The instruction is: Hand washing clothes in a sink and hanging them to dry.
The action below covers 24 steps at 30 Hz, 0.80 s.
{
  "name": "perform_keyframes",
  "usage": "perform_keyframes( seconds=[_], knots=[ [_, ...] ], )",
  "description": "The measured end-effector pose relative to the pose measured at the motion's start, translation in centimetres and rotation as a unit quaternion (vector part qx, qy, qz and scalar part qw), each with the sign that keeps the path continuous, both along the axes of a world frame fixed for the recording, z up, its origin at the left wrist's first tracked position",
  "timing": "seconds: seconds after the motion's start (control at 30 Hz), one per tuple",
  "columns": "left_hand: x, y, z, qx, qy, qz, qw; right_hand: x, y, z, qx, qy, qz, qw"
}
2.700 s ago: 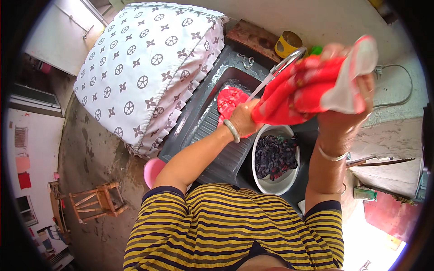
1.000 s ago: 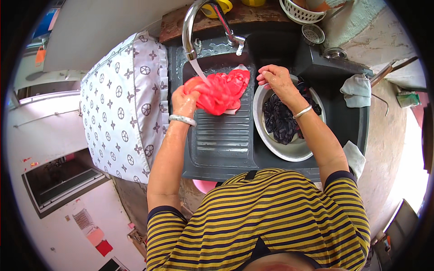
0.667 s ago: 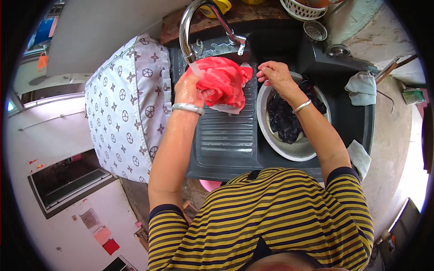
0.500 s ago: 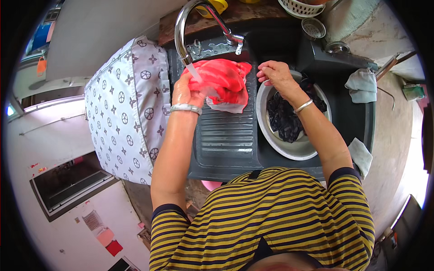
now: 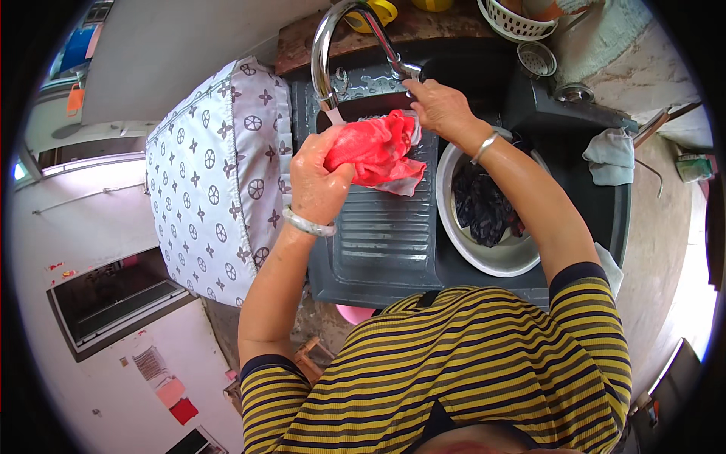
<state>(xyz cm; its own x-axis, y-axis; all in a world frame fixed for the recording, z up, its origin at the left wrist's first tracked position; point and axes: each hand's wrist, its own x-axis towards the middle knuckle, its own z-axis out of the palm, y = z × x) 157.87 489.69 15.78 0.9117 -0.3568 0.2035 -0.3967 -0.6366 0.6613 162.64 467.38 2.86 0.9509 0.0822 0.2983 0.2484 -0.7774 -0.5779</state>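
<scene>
My left hand is closed around a bunched, wet red cloth with pale edges, just under the spout of a chrome faucet. A short bit of water stream shows between spout and cloth. The cloth's loose end hangs over the ribbed drainboard of the dark sink. My right hand reaches up to the faucet's handle, its fingers closed at the lever. Below my right forearm stands a metal basin with dark wet clothing in it.
A white patterned cover stands left of the sink. A grey rag hangs over the sink's right edge. Along the back are a white basket, a metal strainer and a yellow container.
My right hand has moved up and left from above the basin to the faucet handle. My left hand has turned over, gathering the red cloth into a tighter bunch.
</scene>
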Motion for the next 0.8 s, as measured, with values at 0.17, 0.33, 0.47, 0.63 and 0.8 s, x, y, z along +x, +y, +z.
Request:
perform_keyframes(
  seconds=[0.17, 0.33, 0.47, 0.63, 0.8],
  knots=[
    [-0.2, -0.1, 0.8, 0.001, -0.052, -0.018, 0.998, 1.1, 0.3, -0.2, -0.143, 0.047, 0.039, 0.988],
    [-0.6, 0.0, 1.5, -0.027, -0.063, -0.020, 0.997, 1.8, -0.1, 0.6, -0.200, 0.023, 0.074, 0.977],
    [-0.8, 0.3, 2.1, -0.012, -0.070, -0.021, 0.997, 3.3, -0.9, 0.9, -0.207, -0.008, 0.088, 0.974],
    [-1.7, 0.7, 2.7, -0.024, -0.070, -0.013, 0.997, 5.0, -2.7, 3.0, -0.018, 0.040, -0.041, 0.998],
    [-2.8, 1.0, 3.3, -0.095, -0.028, 0.012, 0.995, 4.3, -2.9, 3.1, 0.010, 0.072, -0.118, 0.990]
  ],
)
